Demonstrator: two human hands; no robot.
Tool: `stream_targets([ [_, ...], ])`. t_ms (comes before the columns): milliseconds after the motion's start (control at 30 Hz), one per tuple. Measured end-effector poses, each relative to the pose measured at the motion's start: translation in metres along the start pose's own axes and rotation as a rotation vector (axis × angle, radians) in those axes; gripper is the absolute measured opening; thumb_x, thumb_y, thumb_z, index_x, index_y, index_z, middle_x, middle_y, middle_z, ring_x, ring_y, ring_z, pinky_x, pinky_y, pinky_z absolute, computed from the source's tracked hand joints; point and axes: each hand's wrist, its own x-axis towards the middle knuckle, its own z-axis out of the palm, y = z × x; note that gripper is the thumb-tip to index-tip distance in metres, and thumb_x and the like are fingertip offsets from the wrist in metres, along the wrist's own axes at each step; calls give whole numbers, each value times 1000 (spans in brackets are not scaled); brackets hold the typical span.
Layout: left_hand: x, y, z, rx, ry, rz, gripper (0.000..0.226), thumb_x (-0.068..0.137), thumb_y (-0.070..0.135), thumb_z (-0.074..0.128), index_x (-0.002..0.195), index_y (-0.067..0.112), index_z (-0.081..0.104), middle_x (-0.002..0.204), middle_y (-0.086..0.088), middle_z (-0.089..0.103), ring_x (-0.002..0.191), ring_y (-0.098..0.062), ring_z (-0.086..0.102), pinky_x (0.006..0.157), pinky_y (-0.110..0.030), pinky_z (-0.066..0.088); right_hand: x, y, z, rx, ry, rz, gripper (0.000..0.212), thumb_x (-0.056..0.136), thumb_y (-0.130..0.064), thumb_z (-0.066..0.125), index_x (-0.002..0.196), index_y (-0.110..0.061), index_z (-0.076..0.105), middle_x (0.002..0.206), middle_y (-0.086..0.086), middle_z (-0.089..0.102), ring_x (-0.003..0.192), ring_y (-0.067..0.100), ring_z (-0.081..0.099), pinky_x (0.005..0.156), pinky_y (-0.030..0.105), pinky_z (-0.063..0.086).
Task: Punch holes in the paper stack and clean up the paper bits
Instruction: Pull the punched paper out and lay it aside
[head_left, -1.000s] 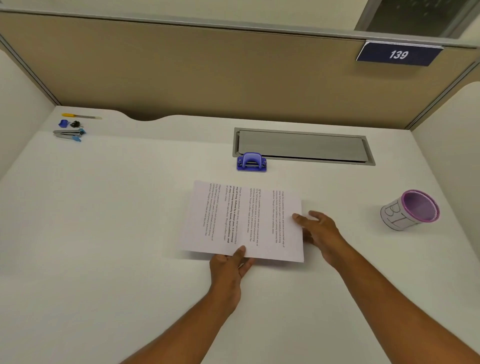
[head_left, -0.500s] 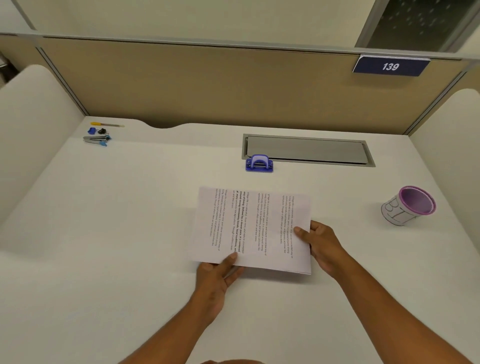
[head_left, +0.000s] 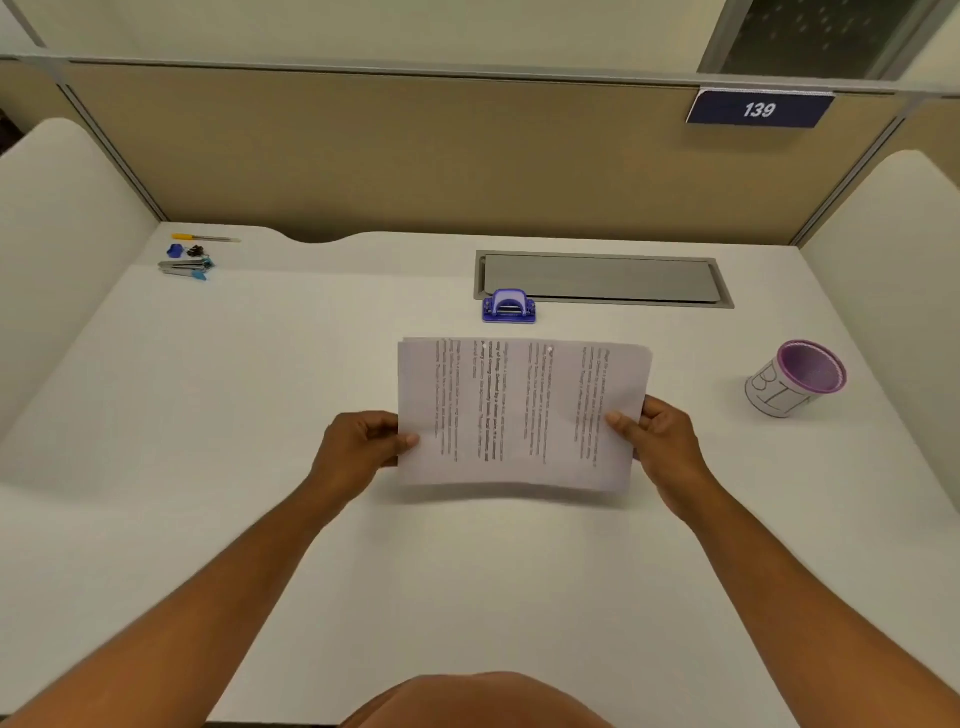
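The left hand (head_left: 363, 449) has shifted from the near edge to the left edge, so both hands now pinch the paper (head_left: 519, 410) off the desk (head_left: 260, 415). The right hand (head_left: 660, 441) grips the opposite edge, probably to square the sheets. Beyond sits the punch (head_left: 508, 306).

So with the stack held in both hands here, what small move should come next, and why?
Probably slide the paper stack forward so its far edge enters the hole punch. The left hand and right hand grip its side edges, and the punch sits just beyond that edge, untouched.
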Motion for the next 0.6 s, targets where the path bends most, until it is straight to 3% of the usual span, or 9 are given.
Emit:
stream_targets([
  [133,6,7,7,211,81,137,12,92,12,83,103,15,85,99,4,86,89,-11,81,83,-24,65,3,-7,0,-31,74,-68,18,95,-16,75,110,-27,77,104,-9,82,97,10,78,89,30,61],
  [267,7,10,10,338,139,236,11,92,18,84,99,26,85,90,26,80,83,4,76,78,-7,54,5,-10,-4,-28,105,-107,17,94,-17,76,104,-30,78,99,-13,82,93,7,78,80,18,62],
  [400,9,12,11,364,189,239,12,90,15,85,102,19,85,95,10,82,81,6,74,81,-15,55,7,-9,-9,-35,115,-122,21,93,-13,77,111,-24,78,105,-9,82,97,9,78,85,20,62],
  [600,9,18,11,369,187,250,15,89,9,84,104,13,84,99,3,83,80,4,74,77,-3,52,9,-12,-12,-49,108,-127,22,94,-9,76,109,-26,78,106,-9,82,100,10,78,87,26,61],
])
